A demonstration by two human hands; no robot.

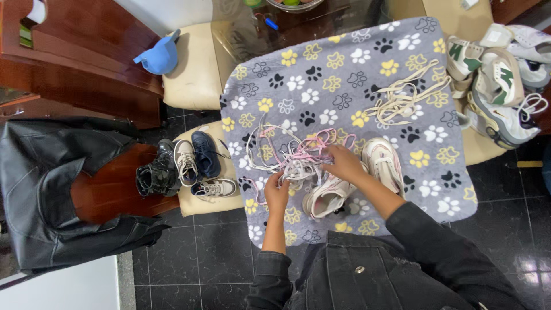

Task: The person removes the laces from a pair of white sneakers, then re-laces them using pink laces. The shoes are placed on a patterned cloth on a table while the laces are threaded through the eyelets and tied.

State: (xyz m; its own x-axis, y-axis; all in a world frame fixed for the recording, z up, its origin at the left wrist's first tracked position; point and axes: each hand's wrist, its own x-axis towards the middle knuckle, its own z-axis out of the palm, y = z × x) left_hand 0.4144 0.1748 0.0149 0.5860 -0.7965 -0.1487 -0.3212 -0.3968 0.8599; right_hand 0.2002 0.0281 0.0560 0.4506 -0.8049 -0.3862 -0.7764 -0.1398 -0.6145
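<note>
Laces (298,155), pink and white, tangled between my fingers: left hand (276,192) pinching below, right hand (343,162) curled over, gripping strands.

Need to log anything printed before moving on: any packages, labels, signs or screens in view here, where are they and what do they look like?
None that I can make out: no package, sign or screen shows.
The hands, left hand and right hand, work on pink and white laces over the paw-print blanket.
</note>
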